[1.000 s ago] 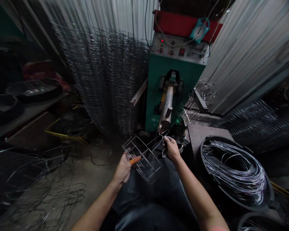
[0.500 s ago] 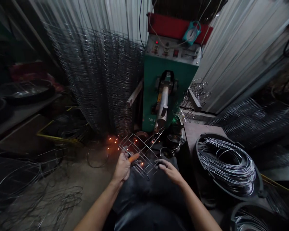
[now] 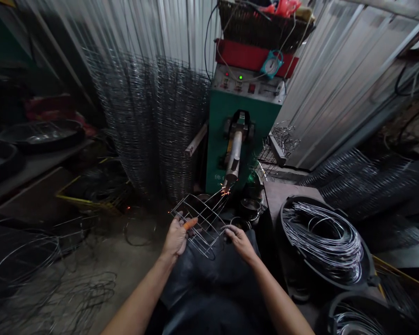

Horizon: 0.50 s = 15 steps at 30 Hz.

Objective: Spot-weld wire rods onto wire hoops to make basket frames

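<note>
My left hand (image 3: 177,236) is closed on the left side of a wire rack (image 3: 203,218), with an orange cover on one finger. My right hand (image 3: 238,238) pinches the rack's right edge. The rack is a curved grid of thin metal wires, held tilted over my dark apron (image 3: 219,288). Its far end touches the tip of the welding arm (image 3: 234,158) on a green machine (image 3: 216,125), where small sparks glow. A green light and a red light are lit on the machine's panel (image 3: 230,83).
Tall stacks of wire rings (image 3: 176,125) stand left of the machine. At right, a black basin (image 3: 372,260) holds wire hoops (image 3: 330,242); another basin sits below it. Loose wires (image 3: 87,298) lie on the floor at left, near a yellow-edged crate (image 3: 78,201).
The view has tilted up slightly. Flying sparks at the left have mostly gone, and fresh ones glow at the welding tip. The panel's green light has come on. Both hands still hold the rack.
</note>
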Each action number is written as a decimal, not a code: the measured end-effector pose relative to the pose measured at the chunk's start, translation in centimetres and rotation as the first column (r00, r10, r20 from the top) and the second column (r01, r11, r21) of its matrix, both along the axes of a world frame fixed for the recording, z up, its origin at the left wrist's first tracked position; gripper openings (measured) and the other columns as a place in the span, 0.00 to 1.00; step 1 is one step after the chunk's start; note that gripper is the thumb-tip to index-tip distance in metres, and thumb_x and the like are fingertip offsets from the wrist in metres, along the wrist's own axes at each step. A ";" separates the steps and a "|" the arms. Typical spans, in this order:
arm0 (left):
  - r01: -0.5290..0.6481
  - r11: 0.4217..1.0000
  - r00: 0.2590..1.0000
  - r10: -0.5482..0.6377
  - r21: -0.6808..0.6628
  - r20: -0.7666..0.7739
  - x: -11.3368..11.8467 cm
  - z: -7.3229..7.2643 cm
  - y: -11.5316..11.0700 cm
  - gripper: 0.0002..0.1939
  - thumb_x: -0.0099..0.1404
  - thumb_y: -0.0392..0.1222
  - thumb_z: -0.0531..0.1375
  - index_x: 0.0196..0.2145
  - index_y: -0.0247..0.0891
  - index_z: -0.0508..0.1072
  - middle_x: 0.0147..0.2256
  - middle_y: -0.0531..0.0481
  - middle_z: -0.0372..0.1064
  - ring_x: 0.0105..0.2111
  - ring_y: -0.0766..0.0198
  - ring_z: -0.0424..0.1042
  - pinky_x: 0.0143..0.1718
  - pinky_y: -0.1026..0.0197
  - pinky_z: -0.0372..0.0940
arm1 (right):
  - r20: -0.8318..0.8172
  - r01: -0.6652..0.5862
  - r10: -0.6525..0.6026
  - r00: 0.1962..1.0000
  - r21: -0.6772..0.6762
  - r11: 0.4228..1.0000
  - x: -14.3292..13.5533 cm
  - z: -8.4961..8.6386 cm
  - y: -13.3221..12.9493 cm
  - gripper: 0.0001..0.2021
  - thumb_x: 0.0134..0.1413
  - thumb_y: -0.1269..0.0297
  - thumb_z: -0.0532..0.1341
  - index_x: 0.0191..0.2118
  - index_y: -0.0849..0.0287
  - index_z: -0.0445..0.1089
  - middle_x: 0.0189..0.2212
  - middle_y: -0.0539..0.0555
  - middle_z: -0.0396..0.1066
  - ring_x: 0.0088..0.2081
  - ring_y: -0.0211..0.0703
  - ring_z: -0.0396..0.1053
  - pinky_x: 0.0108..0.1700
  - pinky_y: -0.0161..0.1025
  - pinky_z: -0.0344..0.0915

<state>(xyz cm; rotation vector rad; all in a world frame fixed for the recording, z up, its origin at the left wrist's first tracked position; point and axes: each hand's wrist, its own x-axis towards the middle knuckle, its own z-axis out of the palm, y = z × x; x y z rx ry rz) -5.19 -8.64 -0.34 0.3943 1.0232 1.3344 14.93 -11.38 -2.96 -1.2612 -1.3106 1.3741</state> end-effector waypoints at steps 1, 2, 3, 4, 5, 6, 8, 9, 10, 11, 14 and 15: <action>0.000 1.000 1.000 0.000 -0.007 -0.002 0.0 -0.1 0.1 0.27 0.46 0.26 0.63 0.42 0.39 0.57 0.28 0.57 0.63 0.26 0.69 0.69 0.28 0.62 0.69 | -0.005 -0.002 0.002 1.000 -0.008 1.000 0.0 -0.1 0.1 0.20 0.46 0.44 0.58 0.33 0.58 0.70 0.20 0.48 0.62 0.23 0.36 0.59 0.28 0.35 0.57; 0.001 1.000 1.000 -0.001 -0.013 -0.003 0.0 -0.2 0.2 0.27 0.46 0.25 0.63 0.43 0.39 0.58 0.28 0.57 0.62 0.26 0.69 0.69 0.28 0.62 0.69 | -0.010 -0.006 0.006 1.000 -0.016 1.000 -0.1 -0.1 0.1 0.20 0.46 0.44 0.58 0.32 0.58 0.70 0.20 0.48 0.63 0.24 0.37 0.60 0.29 0.35 0.57; 0.000 1.000 1.000 -0.001 -0.019 -0.007 0.0 -0.3 0.4 0.28 0.46 0.25 0.63 0.43 0.39 0.58 0.28 0.57 0.62 0.26 0.69 0.69 0.28 0.62 0.69 | -0.015 -0.010 0.009 1.000 -0.020 1.000 -0.1 -0.3 0.2 0.20 0.46 0.44 0.58 0.32 0.58 0.70 0.21 0.48 0.63 0.24 0.37 0.60 0.29 0.35 0.58; -0.002 1.000 1.000 0.002 -0.025 -0.013 -0.1 -0.3 0.5 0.29 0.46 0.25 0.63 0.44 0.39 0.58 0.28 0.57 0.62 0.26 0.69 0.69 0.28 0.62 0.68 | -0.022 -0.015 0.015 1.000 -0.020 1.000 -0.2 -0.4 0.3 0.20 0.45 0.43 0.58 0.32 0.58 0.70 0.21 0.48 0.64 0.25 0.37 0.61 0.30 0.36 0.58; -0.004 0.999 1.000 0.004 -0.032 -0.025 -0.1 -0.3 0.7 0.29 0.46 0.25 0.63 0.45 0.40 0.58 0.29 0.56 0.63 0.26 0.68 0.69 0.28 0.62 0.68 | -0.034 -0.019 0.019 0.999 -0.018 1.000 -0.3 -0.5 0.4 0.20 0.45 0.43 0.59 0.31 0.58 0.69 0.22 0.49 0.65 0.26 0.37 0.61 0.31 0.36 0.59; -0.002 0.999 0.999 0.001 -0.034 -0.041 -0.2 -0.3 0.7 0.30 0.46 0.26 0.63 0.45 0.40 0.58 0.29 0.56 0.63 0.26 0.68 0.68 0.28 0.63 0.68 | -0.054 -0.019 0.018 0.998 -0.014 1.000 -0.5 -0.7 0.3 0.20 0.45 0.43 0.59 0.30 0.58 0.69 0.22 0.49 0.66 0.26 0.38 0.62 0.33 0.36 0.59; 0.029 1.000 0.996 -0.029 -0.005 -0.084 -0.8 -0.3 0.6 0.30 0.48 0.29 0.64 0.47 0.39 0.59 0.30 0.54 0.64 0.26 0.67 0.69 0.30 0.61 0.67 | -0.115 -0.009 0.007 0.993 -0.018 1.000 -0.9 -0.7 0.0 0.20 0.45 0.44 0.59 0.29 0.59 0.68 0.23 0.50 0.67 0.27 0.38 0.63 0.33 0.36 0.60; 0.062 0.998 0.991 -0.059 0.027 -0.120 -1.2 -0.3 0.2 0.31 0.48 0.32 0.64 0.49 0.40 0.59 0.32 0.52 0.65 0.29 0.65 0.69 0.32 0.60 0.67 | -0.151 0.002 -0.007 0.988 -0.029 1.000 -1.2 -0.6 -0.4 0.20 0.46 0.44 0.59 0.29 0.59 0.68 0.23 0.50 0.67 0.27 0.38 0.63 0.33 0.36 0.60; 0.102 0.992 0.980 -0.087 0.074 -0.177 -1.7 -0.5 -0.3 0.33 0.47 0.34 0.66 0.51 0.41 0.59 0.35 0.50 0.67 0.33 0.62 0.70 0.36 0.58 0.67 | -0.186 0.020 -0.028 0.982 -0.043 0.999 -1.5 -0.3 -0.9 0.19 0.47 0.45 0.58 0.30 0.59 0.68 0.23 0.50 0.67 0.26 0.37 0.63 0.33 0.36 0.60; 0.152 0.980 0.958 -0.113 0.132 -0.264 -2.3 -0.7 -1.1 0.37 0.45 0.35 0.67 0.52 0.42 0.58 0.39 0.47 0.67 0.39 0.58 0.70 0.40 0.55 0.65 | -0.221 0.044 -0.057 0.974 -0.063 0.997 -1.7 0.1 -1.5 0.19 0.48 0.46 0.58 0.30 0.59 0.67 0.23 0.50 0.67 0.26 0.37 0.64 0.32 0.35 0.60; 0.458 0.840 0.707 -0.147 0.290 -0.692 -4.3 -2.1 -4.4 0.48 0.33 0.36 0.72 0.53 0.48 0.61 0.51 0.42 0.63 0.54 0.47 0.59 0.55 0.43 0.50 | -0.334 0.115 -0.167 0.927 -0.172 0.978 -2.3 1.7 -3.7 0.17 0.50 0.48 0.58 0.31 0.60 0.66 0.23 0.50 0.66 0.23 0.34 0.64 0.25 0.31 0.58; 0.617 0.730 0.544 -0.124 0.295 -0.830 -5.0 -2.6 -5.6 0.45 0.32 0.37 0.72 0.51 0.51 0.65 0.52 0.43 0.63 0.55 0.45 0.57 0.57 0.40 0.42 | -0.377 0.124 -0.202 0.904 -0.222 0.967 -2.6 2.3 -4.3 0.17 0.49 0.49 0.58 0.32 0.60 0.66 0.23 0.49 0.66 0.22 0.34 0.64 0.22 0.29 0.55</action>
